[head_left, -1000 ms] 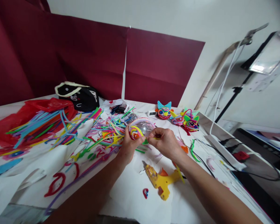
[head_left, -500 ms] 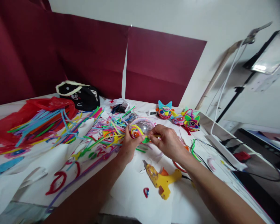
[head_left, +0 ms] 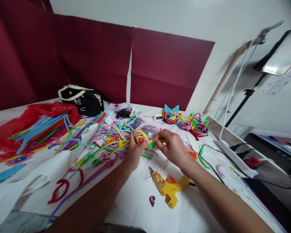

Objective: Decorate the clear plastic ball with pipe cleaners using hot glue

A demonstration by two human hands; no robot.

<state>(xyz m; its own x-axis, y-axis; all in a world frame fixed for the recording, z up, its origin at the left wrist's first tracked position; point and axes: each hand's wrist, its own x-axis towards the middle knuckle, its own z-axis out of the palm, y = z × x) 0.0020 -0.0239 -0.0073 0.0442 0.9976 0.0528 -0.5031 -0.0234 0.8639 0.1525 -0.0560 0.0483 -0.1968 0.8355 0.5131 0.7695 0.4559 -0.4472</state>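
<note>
My left hand (head_left: pixel 135 152) is closed on the left side of a clear plastic ball (head_left: pixel 149 132). Coiled pipe cleaners in yellow, pink and orange cover part of that ball, and a green coil (head_left: pixel 151 145) sits low on its front. With fingers pinched, my right hand (head_left: pixel 169 144) works at the ball's right side, beside the green coil. A short yellow strand shows at these fingers, its ends partly hidden. Below both hands a yellow glue gun (head_left: pixel 169 187) lies on white paper, close to a small red and blue coiled piece (head_left: pixel 152 200).
Many loose pipe cleaners (head_left: pixel 111 139) and a red plastic bag (head_left: pixel 36 126) spread over the left side. A black pouch (head_left: pixel 83 102) stands behind. Finished-looking pipe-cleaner figures (head_left: pixel 171 115) sit at the back right. A power strip (head_left: pixel 235 158) with cables lies at the right.
The hands and ball stay almost in place. My right fingers have shifted very slightly at the ball's side, and the view has moved a little.
</note>
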